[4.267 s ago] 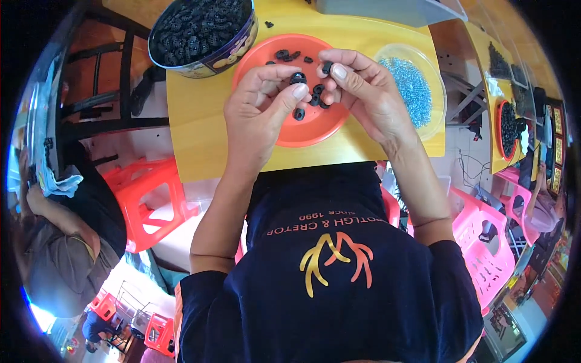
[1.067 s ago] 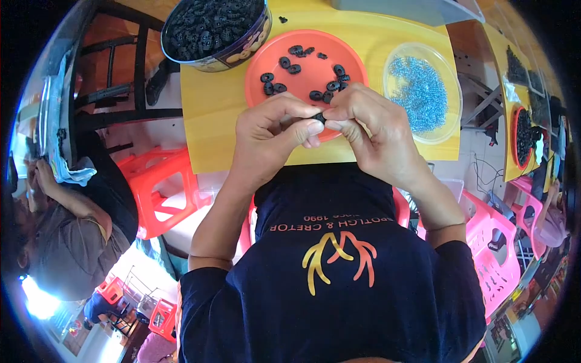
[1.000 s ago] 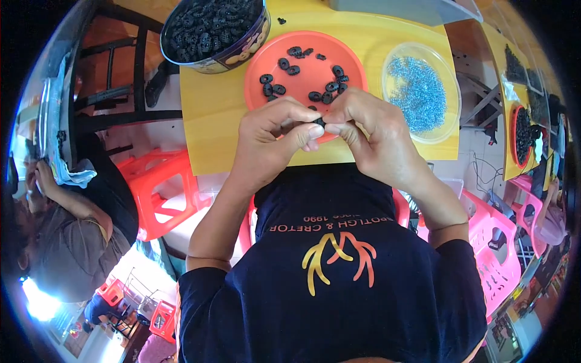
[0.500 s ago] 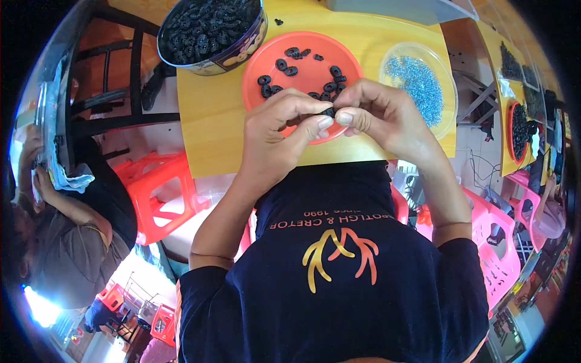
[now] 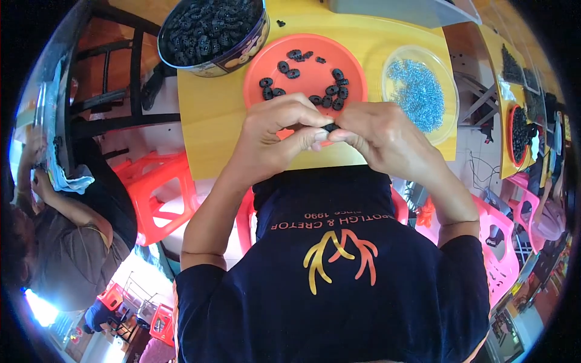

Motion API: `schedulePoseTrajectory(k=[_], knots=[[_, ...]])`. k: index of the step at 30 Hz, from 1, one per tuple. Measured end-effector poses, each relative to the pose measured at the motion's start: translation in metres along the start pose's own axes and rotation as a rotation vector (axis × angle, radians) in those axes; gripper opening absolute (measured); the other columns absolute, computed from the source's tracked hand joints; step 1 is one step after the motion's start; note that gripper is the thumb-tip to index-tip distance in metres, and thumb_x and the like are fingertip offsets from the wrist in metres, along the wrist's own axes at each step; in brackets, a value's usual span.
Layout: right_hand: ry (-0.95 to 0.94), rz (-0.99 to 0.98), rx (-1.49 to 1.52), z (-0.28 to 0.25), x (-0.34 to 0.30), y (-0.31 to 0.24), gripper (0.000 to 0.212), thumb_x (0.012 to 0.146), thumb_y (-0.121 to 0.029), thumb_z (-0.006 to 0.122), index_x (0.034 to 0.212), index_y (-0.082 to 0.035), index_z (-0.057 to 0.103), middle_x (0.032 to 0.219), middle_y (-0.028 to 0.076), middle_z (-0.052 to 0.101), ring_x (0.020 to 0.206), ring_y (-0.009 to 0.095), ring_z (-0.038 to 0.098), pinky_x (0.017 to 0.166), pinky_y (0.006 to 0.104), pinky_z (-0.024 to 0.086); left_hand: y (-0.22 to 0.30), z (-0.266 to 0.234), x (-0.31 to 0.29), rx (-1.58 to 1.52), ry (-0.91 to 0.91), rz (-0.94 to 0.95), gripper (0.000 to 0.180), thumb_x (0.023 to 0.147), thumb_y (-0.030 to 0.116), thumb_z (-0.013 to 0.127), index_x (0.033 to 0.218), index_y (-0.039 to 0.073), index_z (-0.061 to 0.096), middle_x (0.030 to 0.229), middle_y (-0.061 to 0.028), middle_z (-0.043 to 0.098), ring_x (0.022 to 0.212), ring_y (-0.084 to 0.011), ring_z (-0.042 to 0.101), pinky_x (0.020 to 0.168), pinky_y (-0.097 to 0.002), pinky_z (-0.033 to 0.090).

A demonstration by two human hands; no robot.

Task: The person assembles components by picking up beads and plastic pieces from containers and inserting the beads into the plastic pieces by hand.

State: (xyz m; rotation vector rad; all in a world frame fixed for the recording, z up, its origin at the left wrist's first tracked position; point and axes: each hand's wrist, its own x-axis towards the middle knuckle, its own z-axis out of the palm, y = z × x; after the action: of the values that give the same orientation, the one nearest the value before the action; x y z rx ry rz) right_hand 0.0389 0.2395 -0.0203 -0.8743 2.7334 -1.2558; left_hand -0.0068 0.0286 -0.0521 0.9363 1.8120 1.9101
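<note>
Over the near edge of an orange-red plate (image 5: 254, 72), my two hands meet around a small black plastic part (image 5: 330, 127). My left hand (image 5: 275, 136) pinches it between thumb and forefinger. My right hand (image 5: 384, 130) grips its other side, its thumb against it and its fingers curled. Most of the part is hidden by the fingertips. Several similar black oval parts with holes (image 5: 327, 101) lie on the plate, some grouped at the right and others at the left and far side. A few smaller black pieces (image 5: 321, 60) lie among them.
A round tin (image 5: 215, 63) heaped with black parts stands at the far left. To the right, a clear shallow tub (image 5: 449, 91) holds many tiny bluish, shiny pieces. A grey translucent bin (image 5: 402, 13) sits at the far edge. Another person (image 5: 72, 242) is at the left.
Both hands have come slightly nearer to me with the black part. My right hand has turned, its knuckles now facing up more and its fingers more curled.
</note>
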Motion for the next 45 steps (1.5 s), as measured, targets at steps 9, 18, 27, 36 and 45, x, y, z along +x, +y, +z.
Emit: schedulePoseTrajectory(k=[9,18,27,36,45], knots=[[0.094,0.382,0.325,-0.009,-0.006,0.021,0.023,0.094,-0.021,0.062,0.092,0.001,0.064,0.069,0.008,0.058,0.065,0.013,0.057,0.060,0.0297,0.047,-0.001,0.003,-0.001,-0.295,0.185,-0.297,0.016,0.086,-0.005,0.065,0.102,-0.003,0.067,0.088,-0.0060,0.063,0.071,-0.0113,0.064,0.066,-0.0241,0.053],[0.199,0.327,0.347,-0.001,-0.014,0.010,0.020,0.094,-0.019,0.063,0.096,0.000,0.064,0.077,0.008,0.062,0.069,0.014,0.059,0.064,0.0283,0.049,-0.001,0.010,0.004,0.027,0.174,-0.114,0.017,0.083,-0.003,0.068,0.100,0.000,0.068,0.089,-0.0054,0.062,0.073,-0.0102,0.062,0.066,-0.0237,0.050],[0.125,0.149,0.006,0.008,-0.013,0.012,0.019,0.091,-0.020,0.063,0.089,-0.001,0.062,0.079,0.015,0.062,0.074,0.036,0.062,0.062,0.0418,0.049,0.001,0.007,0.004,0.214,0.009,-0.166,0.016,0.083,-0.002,0.068,0.099,0.001,0.067,0.084,-0.0052,0.063,0.073,-0.0114,0.061,0.065,-0.0248,0.049],[0.174,0.234,-0.147,-0.011,-0.031,0.025,0.019,0.090,-0.020,0.064,0.086,-0.001,0.063,0.080,0.014,0.062,0.073,0.034,0.062,0.065,0.0396,0.050,0.012,-0.082,0.030,0.473,0.510,0.067,0.017,0.087,0.001,0.068,0.104,0.002,0.066,0.089,-0.0024,0.066,0.079,-0.0066,0.061,0.073,-0.0207,0.049],[0.298,0.327,-0.124,-0.025,-0.047,0.033,0.016,0.090,-0.014,0.066,0.091,0.002,0.065,0.082,0.015,0.063,0.074,0.032,0.062,0.067,0.0374,0.049,-0.003,-0.059,0.027,0.774,0.151,0.058,0.012,0.081,0.002,0.067,0.092,0.003,0.064,0.087,-0.0116,0.064,0.079,-0.0263,0.064,0.071,-0.0359,0.050]])
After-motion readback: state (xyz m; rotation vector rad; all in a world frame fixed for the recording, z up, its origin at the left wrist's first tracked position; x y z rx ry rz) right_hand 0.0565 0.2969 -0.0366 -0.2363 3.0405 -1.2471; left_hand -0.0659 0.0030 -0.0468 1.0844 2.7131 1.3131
